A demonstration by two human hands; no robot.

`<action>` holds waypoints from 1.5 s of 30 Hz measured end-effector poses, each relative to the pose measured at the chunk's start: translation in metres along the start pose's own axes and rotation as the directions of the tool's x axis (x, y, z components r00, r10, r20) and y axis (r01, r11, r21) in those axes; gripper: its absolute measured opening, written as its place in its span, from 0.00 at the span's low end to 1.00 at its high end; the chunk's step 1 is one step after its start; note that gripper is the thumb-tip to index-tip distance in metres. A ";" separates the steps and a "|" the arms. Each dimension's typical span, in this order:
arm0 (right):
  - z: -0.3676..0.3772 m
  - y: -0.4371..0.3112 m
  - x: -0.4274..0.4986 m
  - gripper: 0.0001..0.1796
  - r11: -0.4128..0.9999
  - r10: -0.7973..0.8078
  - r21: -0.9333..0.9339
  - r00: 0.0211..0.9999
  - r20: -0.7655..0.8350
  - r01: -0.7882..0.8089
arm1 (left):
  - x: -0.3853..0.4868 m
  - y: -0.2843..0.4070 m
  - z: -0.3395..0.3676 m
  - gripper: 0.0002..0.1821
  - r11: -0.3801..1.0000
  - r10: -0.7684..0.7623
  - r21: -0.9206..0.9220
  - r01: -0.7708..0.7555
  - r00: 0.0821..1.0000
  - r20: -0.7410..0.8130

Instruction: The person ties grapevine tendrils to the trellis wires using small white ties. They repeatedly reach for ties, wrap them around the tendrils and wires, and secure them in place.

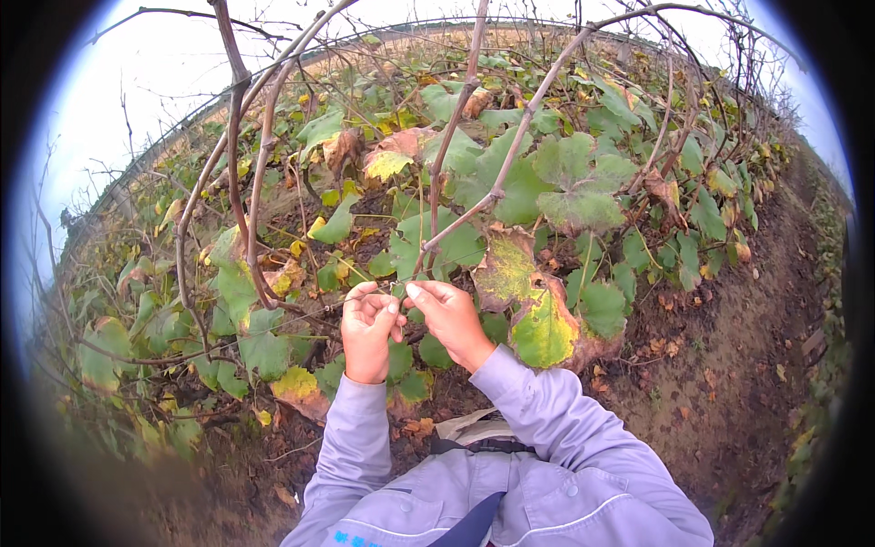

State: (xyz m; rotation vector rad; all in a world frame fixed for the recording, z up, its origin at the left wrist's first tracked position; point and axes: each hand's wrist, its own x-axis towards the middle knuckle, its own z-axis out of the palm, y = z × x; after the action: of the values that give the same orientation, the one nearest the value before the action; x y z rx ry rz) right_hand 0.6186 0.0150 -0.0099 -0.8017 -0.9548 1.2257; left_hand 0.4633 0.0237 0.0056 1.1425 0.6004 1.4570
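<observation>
In front of my chest, both hands meet at a thin trellis wire [327,308] among grapevine canes. My left hand [368,335] has its fingers curled and its thumb bent against them, pinching at a thin strand [394,284] beside the wire. Close on its right, my right hand [452,320] pinches the same spot between thumb and forefinger. The fingertips hide most of the strand, and its material is too small to tell. A woody grapevine cane [493,195] slants down to just above the hands. A yellow and brown grape leaf [545,331] hangs beside my right wrist.
More bare canes [256,205] rise at the left and arch overhead. Green grape leaves [581,184] and withered leaves [345,152] crowd the row ahead. Brown soil [711,383] with fallen leaves runs along the right. A dark tie-like strip [472,523] hangs over my grey jacket [437,506].
</observation>
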 end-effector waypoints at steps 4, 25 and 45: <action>0.007 0.000 0.012 0.15 1.000 -0.029 0.006 0.995 0.097 0.029 | -0.006 0.010 0.001 0.24 0.998 -0.054 0.016 0.054 0.998 0.020; -0.025 0.009 0.017 0.10 0.295 -0.656 -0.705 0.674 0.341 0.645 | -0.006 0.013 -0.006 0.30 0.940 -0.161 0.299 0.166 0.986 -0.042; -0.108 0.045 -0.045 0.18 0.809 -0.049 -0.586 0.999 0.013 0.047 | -0.008 -0.001 0.006 0.30 0.996 -0.081 0.012 0.083 0.993 -0.091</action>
State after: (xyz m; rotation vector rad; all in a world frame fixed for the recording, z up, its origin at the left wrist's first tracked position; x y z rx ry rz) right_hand 0.6960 -0.0215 -0.1012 -1.2537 -1.3737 0.8786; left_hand 0.4680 0.0154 0.0043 1.0566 0.7149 1.4409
